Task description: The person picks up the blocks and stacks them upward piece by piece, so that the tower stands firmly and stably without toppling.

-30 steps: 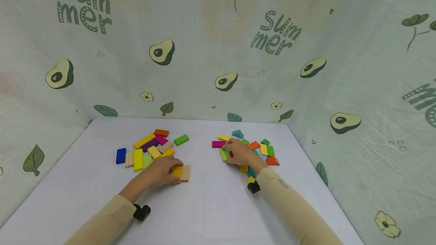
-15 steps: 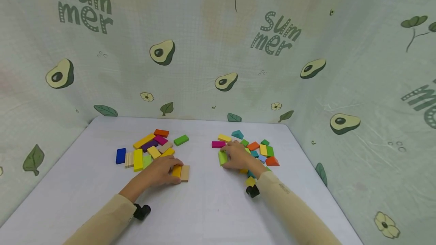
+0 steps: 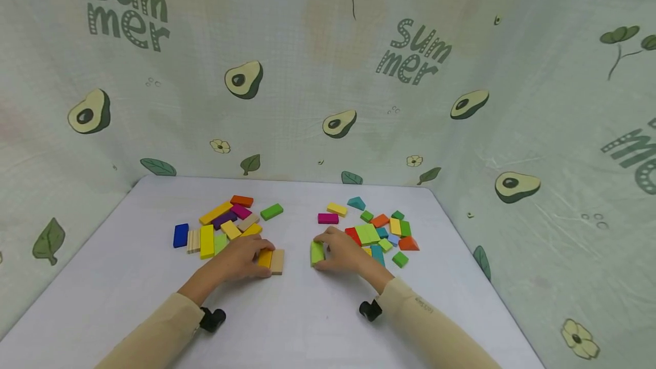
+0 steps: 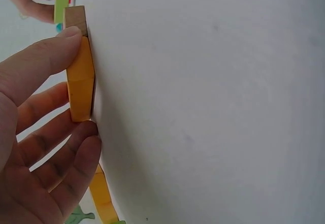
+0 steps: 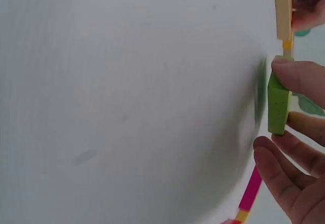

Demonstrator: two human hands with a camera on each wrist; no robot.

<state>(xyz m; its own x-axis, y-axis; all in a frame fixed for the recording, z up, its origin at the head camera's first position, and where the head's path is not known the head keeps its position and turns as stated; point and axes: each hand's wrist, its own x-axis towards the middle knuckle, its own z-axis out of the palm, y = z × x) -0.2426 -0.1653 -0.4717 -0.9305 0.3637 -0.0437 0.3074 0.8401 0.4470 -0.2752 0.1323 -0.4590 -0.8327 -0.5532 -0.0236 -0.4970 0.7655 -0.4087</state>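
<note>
In the head view, the left hand (image 3: 241,259) covered part of the orange block (image 3: 265,258), and the right hand (image 3: 345,250) part of the lime-green block (image 3: 317,253). Lettering (image 3: 424,304) on the right sleeve (image 3: 435,329) was too small to read; this sleeve and the left sleeve (image 3: 151,335) were cut off by the bottom edge.

screened-off tabletop space, kind of room unclear, white table (image 3: 307,323), avocado-print sheets (image 3: 292,21) behind and on both sides

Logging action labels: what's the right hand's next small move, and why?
Probably bring the green block left until it meets the wooden block: the right hand pinches the green block, a gap separates the two, and the left hand holds the orange block against the wooden one's far side.
</note>
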